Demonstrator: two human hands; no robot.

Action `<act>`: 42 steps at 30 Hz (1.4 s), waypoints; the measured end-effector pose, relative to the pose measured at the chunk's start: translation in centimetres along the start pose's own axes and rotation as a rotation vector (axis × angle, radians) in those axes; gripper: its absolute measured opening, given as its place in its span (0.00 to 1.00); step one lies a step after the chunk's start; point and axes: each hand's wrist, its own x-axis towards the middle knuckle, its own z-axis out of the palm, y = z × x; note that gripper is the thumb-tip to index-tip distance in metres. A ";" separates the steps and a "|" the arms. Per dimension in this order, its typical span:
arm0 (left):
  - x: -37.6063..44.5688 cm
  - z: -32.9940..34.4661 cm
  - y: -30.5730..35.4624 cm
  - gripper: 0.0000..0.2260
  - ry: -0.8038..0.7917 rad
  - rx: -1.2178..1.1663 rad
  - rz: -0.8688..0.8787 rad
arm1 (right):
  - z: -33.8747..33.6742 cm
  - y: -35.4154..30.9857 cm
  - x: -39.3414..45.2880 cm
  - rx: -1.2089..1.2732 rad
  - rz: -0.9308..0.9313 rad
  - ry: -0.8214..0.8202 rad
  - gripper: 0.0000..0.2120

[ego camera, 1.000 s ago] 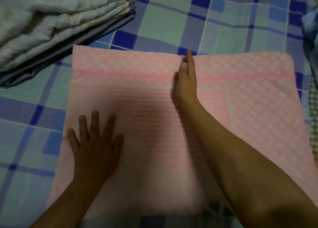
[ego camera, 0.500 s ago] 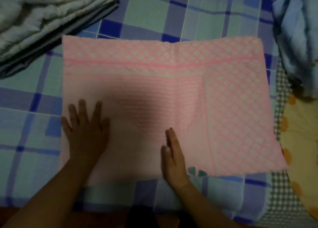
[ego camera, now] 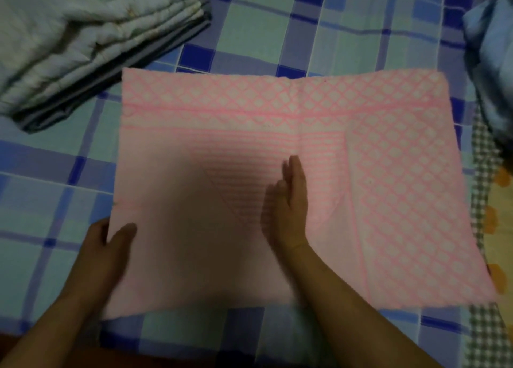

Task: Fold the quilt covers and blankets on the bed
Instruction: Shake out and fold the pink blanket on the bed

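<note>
Two hands are laid on a pink blanket (ego camera: 319, 145) spread flat on the checked bed sheet (ego camera: 249, 29). The blanket's left edge is pinched by the left hand (ego camera: 111, 245), thumb on top and fingers hidden beneath. The right hand (ego camera: 293, 201) is set on edge along the blanket's middle, fingers straight and together. A folded grey quilt (ego camera: 83, 42) is seen at the far left, apart from the blanket. Crumpled blue cloth (ego camera: 491, 62) is bunched just beside the blanket's far right corner.
</note>
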 end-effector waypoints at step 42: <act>-24.1 34.0 23.1 0.34 -0.770 0.150 0.783 | -30.9 -8.8 12.6 -0.460 0.273 0.015 0.17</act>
